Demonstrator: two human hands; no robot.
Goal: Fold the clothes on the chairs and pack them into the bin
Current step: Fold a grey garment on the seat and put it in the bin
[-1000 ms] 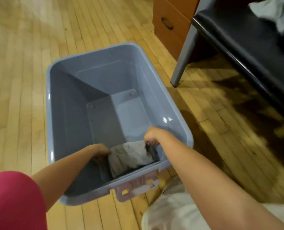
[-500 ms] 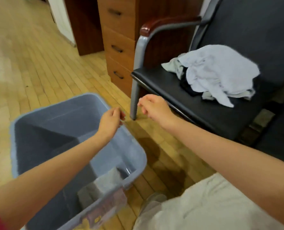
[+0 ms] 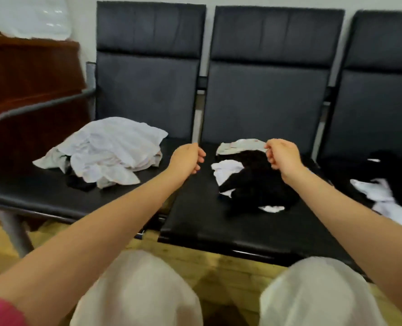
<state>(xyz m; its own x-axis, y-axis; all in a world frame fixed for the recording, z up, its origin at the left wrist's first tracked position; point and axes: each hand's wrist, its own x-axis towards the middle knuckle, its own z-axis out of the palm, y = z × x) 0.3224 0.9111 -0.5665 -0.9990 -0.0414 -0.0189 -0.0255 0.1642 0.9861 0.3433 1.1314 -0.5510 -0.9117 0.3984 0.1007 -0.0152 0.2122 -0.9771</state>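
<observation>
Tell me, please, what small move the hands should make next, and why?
Probably lower the right hand onto the pale garment just beneath it on the middle seat and pinch it. Both hands hover loosely curled and empty, the left hand over bare seat.

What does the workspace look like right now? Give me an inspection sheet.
Surface: row of black chairs on wood floor.
Job's things: pale clothes heap on left seat; black-and-white pile on middle seat; more clothes on right seat; bin not in view.
Clutter: nothing seen.
Grippers: left hand and right hand loosely curled, holding nothing.
Cables: nothing seen.
Surroundings: wooden cabinet at left.
</observation>
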